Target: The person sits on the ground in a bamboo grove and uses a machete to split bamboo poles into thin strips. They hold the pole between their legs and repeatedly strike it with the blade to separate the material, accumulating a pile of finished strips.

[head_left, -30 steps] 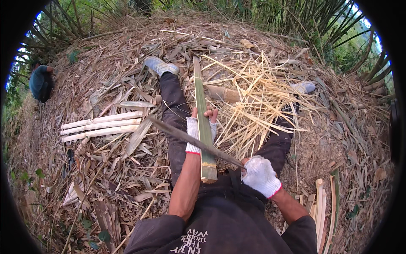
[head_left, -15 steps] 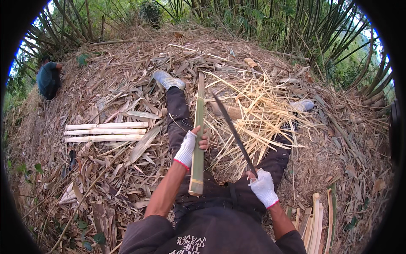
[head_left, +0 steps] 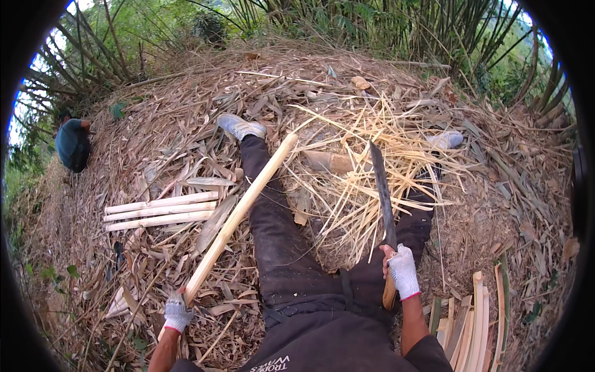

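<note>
1. In the head view, as I watch, the left hand (head_left: 178, 312), in a white knit glove, has its fingers (head_left: 181, 296) closed round the near end of a long pale bamboo strip (head_left: 242, 211).
2. The strip slants across the left leg (head_left: 273, 232); I can't tell whether its far end touches the ground (head_left: 471, 229).
3. The right hand (head_left: 404, 270), also gloved, has its fingers wrapped round the handle (head_left: 389, 292) of a knife (head_left: 382, 192), whose long dark blade points away over pale shavings (head_left: 347, 214).
4. Those shavings lie heaped about the right leg (head_left: 414, 228), beside a bamboo section (head_left: 331, 162).
5. Three pale slats (head_left: 161, 211) lie side by side toward the ground's left edge; more split pieces (head_left: 477, 322) sit at its near right corner.
6. Another person (head_left: 73, 146) crouches at its far left edge.
</note>
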Demonstrator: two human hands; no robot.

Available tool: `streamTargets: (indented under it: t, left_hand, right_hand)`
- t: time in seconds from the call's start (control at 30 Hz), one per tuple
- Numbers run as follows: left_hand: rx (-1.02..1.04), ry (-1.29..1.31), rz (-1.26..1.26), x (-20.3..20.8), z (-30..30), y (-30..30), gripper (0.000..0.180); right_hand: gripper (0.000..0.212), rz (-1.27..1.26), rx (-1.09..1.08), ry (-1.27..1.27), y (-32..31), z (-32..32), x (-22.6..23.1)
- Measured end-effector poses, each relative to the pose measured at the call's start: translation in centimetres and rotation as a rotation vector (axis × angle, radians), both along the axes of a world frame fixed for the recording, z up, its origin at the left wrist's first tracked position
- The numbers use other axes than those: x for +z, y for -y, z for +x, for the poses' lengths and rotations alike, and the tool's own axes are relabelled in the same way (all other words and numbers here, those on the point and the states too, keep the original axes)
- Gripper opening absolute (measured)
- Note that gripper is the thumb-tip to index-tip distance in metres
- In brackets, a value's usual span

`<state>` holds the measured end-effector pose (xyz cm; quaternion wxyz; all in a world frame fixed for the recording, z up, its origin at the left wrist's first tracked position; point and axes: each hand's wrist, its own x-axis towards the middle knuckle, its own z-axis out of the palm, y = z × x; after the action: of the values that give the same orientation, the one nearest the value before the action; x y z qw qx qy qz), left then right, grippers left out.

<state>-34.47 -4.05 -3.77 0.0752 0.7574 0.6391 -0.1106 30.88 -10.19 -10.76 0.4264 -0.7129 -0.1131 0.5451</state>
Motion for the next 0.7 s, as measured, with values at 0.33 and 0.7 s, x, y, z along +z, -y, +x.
streamTargets:
  t: [0.33, 0.7]
  left_hand:
    - [0.238, -0.395, -0.009, 0.7, -12.1, 3.6, 0.056]
    - [-0.219, 0.437, 0.163, -4.0, 25.7, -17.7, 0.057]
  right_hand:
    - [0.035, -0.034, 0.144, -0.001, -2.8, -0.6, -0.7]
    - [0.029, -0.109, 0.227, -0.049, -4.0, -2.6, -1.7]
